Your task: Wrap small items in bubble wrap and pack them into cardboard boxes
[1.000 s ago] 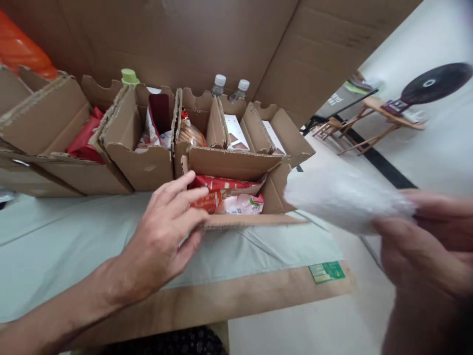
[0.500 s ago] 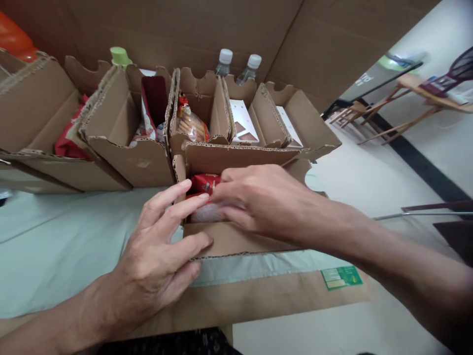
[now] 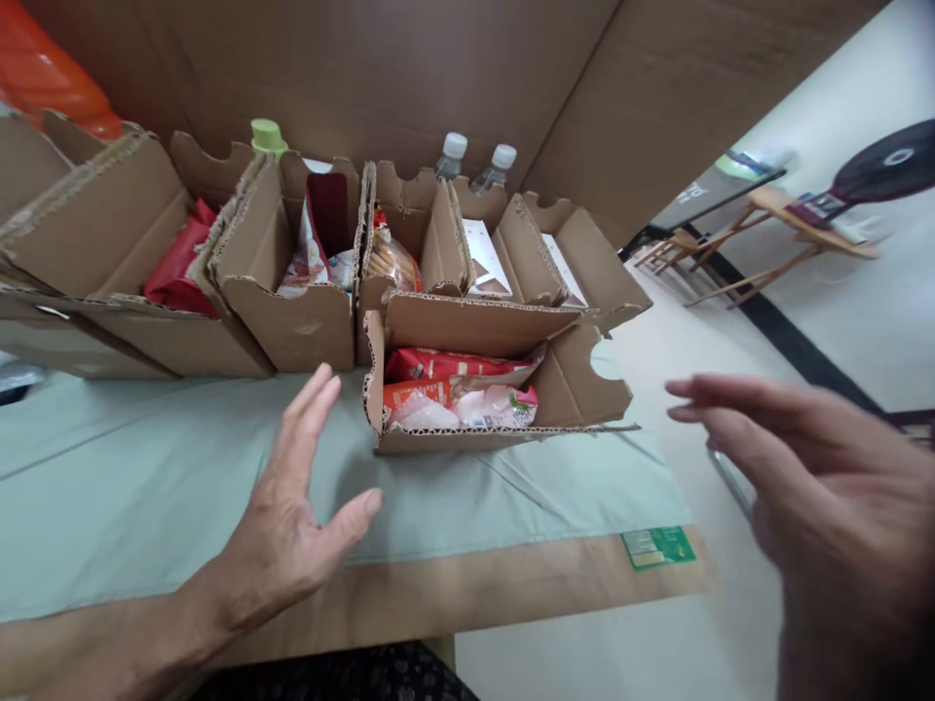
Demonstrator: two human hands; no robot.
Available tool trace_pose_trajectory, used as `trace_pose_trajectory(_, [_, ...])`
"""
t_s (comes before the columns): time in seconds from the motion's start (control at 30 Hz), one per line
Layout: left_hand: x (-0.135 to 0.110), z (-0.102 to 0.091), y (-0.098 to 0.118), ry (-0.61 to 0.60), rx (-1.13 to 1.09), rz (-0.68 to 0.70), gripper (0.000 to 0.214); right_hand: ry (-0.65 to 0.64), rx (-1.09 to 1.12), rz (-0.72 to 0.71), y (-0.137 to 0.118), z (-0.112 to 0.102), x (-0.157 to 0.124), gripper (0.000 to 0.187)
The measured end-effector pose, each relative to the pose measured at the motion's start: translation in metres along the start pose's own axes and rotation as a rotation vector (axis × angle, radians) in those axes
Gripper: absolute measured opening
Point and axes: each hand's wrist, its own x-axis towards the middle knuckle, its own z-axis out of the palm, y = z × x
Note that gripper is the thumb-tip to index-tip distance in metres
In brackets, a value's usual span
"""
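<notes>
A small open cardboard box (image 3: 453, 443) stands on the pale green cloth, in front of a row of similar boxes. Inside it lie a red packet (image 3: 460, 366), an orange packet (image 3: 420, 394) and a whitish-pink packet (image 3: 497, 407). My left hand (image 3: 292, 516) hovers over the cloth left of this box, thumb and fingers spread, holding nothing. Off to the box's right, my right hand (image 3: 818, 477) is in the air, slightly blurred, with thumb and fingers apart and nothing visible between them. Neither hand touches the box.
Behind, upright cardboard boxes (image 3: 292, 326) hold a red bag (image 3: 182, 263), a bag of stick snacks (image 3: 392, 261) and white cartons (image 3: 486, 258). Two white-capped bottles (image 3: 453, 156) stand behind them. A green card (image 3: 657, 547) lies at the table's front edge. A folding stool (image 3: 789, 209) stands on the floor.
My right hand has come out of the front box and moved right. My left hand has drawn back from the box's left end and spread. The packets inside are now uncovered.
</notes>
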Motion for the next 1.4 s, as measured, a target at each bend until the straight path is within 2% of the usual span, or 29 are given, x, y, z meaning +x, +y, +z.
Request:
trace_pose_trajectory(0.03, [-0.003,0.005,-0.003,-0.037,-0.047,-0.071,0.091,0.050,0.074,0.079,0.021,-0.001,-0.013,0.028])
trace_pose_trajectory(0.07, [-0.004,0.013,-0.006,-0.071,-0.100,-0.124,0.093,0.010,0.130,0.148,0.040,0.004,-0.025,0.037])
trace_pose_trajectory(0.1, [-0.003,0.022,-0.007,-0.103,-0.154,-0.157,0.095,-0.085,0.157,0.197,0.056,0.014,-0.036,0.048])
trace_pose_trajectory(0.17, [0.002,0.042,-0.006,-0.134,-0.257,-0.173,0.097,-0.224,0.202,0.212,0.077,0.042,-0.053,0.060])
trace_pose_trajectory(0.23, [0.003,0.058,-0.004,-0.126,-0.335,-0.173,0.097,-0.293,0.264,0.197,0.079,0.068,-0.067,0.062])
trace_pose_trajectory(0.3, [-0.012,0.060,-0.006,-0.108,-0.358,-0.210,0.094,-0.302,0.306,0.196,0.068,0.082,-0.084,0.059])
trace_pose_trajectory(0.4, [-0.063,0.038,-0.019,-0.084,-0.281,-0.331,0.083,-0.304,0.276,0.172,0.038,0.087,-0.116,0.044])
trace_pose_trajectory(0.5, [-0.105,0.001,-0.031,0.022,-0.193,-0.391,0.072,-0.420,0.300,0.072,0.006,0.097,-0.134,0.029])
trace_pose_trajectory(0.53, [-0.108,-0.009,-0.031,0.069,-0.184,-0.369,0.071,-0.465,0.336,0.042,-0.002,0.104,-0.133,0.030])
trace_pose_trajectory(0.6, [-0.097,-0.020,-0.023,0.146,-0.183,-0.305,0.074,-0.489,0.427,0.028,-0.012,0.116,-0.123,0.040])
trace_pose_trajectory(0.67, [-0.077,-0.018,-0.010,0.173,-0.201,-0.237,0.078,-0.423,0.488,0.075,-0.012,0.120,-0.114,0.048])
trace_pose_trajectory(0.73, [-0.066,-0.007,0.002,0.100,-0.232,-0.180,0.078,-0.318,0.477,0.134,-0.005,0.111,-0.115,0.047])
trace_pose_trajectory(0.83, [-0.077,0.014,0.011,-0.048,-0.253,-0.198,0.076,-0.199,0.381,0.197,0.010,0.081,-0.139,0.042])
trace_pose_trajectory(0.9, [-0.090,0.025,0.011,-0.078,-0.271,-0.232,0.076,-0.173,0.333,0.228,0.019,0.065,-0.162,0.038])
trace_pose_trajectory(0.97, [-0.090,0.036,0.011,-0.095,-0.295,-0.210,0.081,-0.135,0.298,0.266,0.030,0.055,-0.182,0.034])
trace_pose_trajectory(1.03, [-0.073,0.049,0.013,-0.148,-0.312,-0.128,0.089,-0.020,0.261,0.323,0.046,0.047,-0.197,0.035])
trace_pose_trajectory(1.17, [-0.016,0.083,0.021,-0.335,-0.380,0.010,0.094,0.273,0.174,0.391,0.088,0.016,-0.217,0.051])
trace_pose_trajectory(1.23, [0.007,0.098,0.021,-0.417,-0.422,0.044,0.084,0.283,0.147,0.382,0.107,-0.005,-0.223,0.066])
trace_pose_trajectory(1.27, [0.014,0.103,0.020,-0.439,-0.438,0.056,0.078,0.242,0.146,0.379,0.115,-0.015,-0.224,0.074])
trace_pose_trajectory(1.33, [0.018,0.112,0.013,-0.450,-0.445,0.054,0.065,0.127,0.159,0.383,0.128,-0.029,-0.219,0.087])
trace_pose_trajectory(1.4, [0.012,0.119,0.003,-0.433,-0.416,0.027,0.059,0.039,0.170,0.386,0.139,-0.035,-0.208,0.094])
